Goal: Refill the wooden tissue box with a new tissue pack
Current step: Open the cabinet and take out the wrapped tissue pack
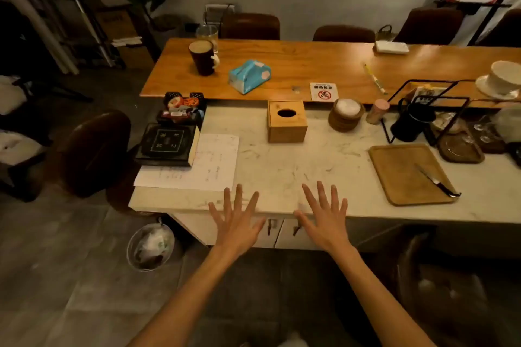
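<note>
The wooden tissue box [287,121] stands upright on the white marble counter [282,169], its oval top hole dark with no tissue showing. A blue tissue pack [249,75] lies on the wooden table [296,65] behind it, slightly to the left. My left hand [236,222] and my right hand [324,220] hover over the counter's near edge, palms down, fingers spread, holding nothing. Both hands are well short of the box.
Left of the box lie a dark book [166,145], a paper sheet [203,166] and a snack basket [181,111]. Right: coasters [346,115], a black wire rack [423,115], a wooden tray [408,175] with a knife [437,182]. A bin [150,246] stands on the floor.
</note>
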Action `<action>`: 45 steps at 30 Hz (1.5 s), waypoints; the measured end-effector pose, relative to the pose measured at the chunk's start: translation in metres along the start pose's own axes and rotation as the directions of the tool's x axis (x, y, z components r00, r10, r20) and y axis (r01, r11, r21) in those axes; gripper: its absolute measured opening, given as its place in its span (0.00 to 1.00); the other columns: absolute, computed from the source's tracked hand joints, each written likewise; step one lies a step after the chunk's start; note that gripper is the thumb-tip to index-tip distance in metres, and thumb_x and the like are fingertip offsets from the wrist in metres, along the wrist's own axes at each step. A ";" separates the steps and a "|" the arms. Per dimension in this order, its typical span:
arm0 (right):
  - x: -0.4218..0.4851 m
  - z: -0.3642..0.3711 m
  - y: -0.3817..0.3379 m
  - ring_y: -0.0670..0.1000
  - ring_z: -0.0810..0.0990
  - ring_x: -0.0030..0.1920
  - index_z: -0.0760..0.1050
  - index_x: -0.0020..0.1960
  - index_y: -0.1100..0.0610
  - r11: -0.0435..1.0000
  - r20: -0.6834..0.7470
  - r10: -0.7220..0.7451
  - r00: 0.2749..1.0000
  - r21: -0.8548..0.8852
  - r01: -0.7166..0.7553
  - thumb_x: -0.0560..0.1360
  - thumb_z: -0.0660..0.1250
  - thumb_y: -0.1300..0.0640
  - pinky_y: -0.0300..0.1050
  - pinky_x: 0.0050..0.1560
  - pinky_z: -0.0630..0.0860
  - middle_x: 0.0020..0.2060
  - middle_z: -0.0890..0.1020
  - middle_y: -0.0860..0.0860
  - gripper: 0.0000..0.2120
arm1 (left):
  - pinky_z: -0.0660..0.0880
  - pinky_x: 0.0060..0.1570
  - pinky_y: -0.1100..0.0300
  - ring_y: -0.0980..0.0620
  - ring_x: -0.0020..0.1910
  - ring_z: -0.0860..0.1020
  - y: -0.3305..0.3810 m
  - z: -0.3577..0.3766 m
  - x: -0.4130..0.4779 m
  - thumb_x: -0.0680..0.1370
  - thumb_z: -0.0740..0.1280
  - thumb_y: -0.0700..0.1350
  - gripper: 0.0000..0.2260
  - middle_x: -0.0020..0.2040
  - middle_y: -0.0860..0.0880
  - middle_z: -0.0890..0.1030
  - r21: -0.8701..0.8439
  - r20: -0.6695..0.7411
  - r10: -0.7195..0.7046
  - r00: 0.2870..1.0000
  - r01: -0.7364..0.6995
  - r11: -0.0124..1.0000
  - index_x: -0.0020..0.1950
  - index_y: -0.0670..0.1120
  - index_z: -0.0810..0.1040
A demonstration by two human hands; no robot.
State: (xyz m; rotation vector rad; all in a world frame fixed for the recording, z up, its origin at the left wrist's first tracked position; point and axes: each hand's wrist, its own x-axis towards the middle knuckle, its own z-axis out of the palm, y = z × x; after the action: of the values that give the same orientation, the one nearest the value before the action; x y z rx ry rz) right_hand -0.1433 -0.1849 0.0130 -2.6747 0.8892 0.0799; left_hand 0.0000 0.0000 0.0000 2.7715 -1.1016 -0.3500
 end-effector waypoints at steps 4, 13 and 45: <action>0.037 0.050 0.002 0.53 0.34 0.78 0.38 0.77 0.37 0.991 -0.035 0.113 0.993 -0.067 -0.116 0.79 0.39 0.34 0.68 0.73 0.36 0.79 0.40 0.47 0.28 | 0.40 0.66 0.24 0.38 0.78 0.37 0.001 0.049 0.035 0.76 0.47 0.70 0.33 0.81 0.49 0.40 0.116 -0.145 -0.011 0.989 0.028 0.993 0.79 0.60 0.47; 0.072 0.125 0.020 0.48 0.81 0.60 0.82 0.59 0.51 0.997 -0.854 -0.022 0.520 0.019 0.074 0.79 0.56 0.53 0.46 0.61 0.71 0.56 0.84 0.48 0.18 | 0.60 0.62 0.28 0.45 0.69 0.68 -0.018 0.132 0.073 0.76 0.63 0.65 0.26 0.68 0.48 0.73 0.220 -0.759 0.235 0.607 -0.102 0.970 0.67 0.51 0.77; -0.004 0.252 0.075 0.44 0.66 0.71 0.66 0.74 0.55 0.641 -0.633 -0.066 0.772 0.566 0.519 0.80 0.58 0.66 0.39 0.70 0.63 0.72 0.71 0.51 0.23 | 0.73 0.30 0.59 0.42 0.51 0.79 0.023 0.262 0.021 0.83 0.49 0.59 0.22 0.57 0.39 0.78 -0.840 -0.271 -0.185 0.944 -0.139 0.524 0.62 0.42 0.68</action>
State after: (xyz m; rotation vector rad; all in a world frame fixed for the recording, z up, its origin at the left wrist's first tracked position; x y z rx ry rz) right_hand -0.1787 -0.1590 -0.2459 -2.0152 0.4139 -0.9979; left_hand -0.0692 -0.0422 -0.2507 1.8317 -0.5470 -0.2962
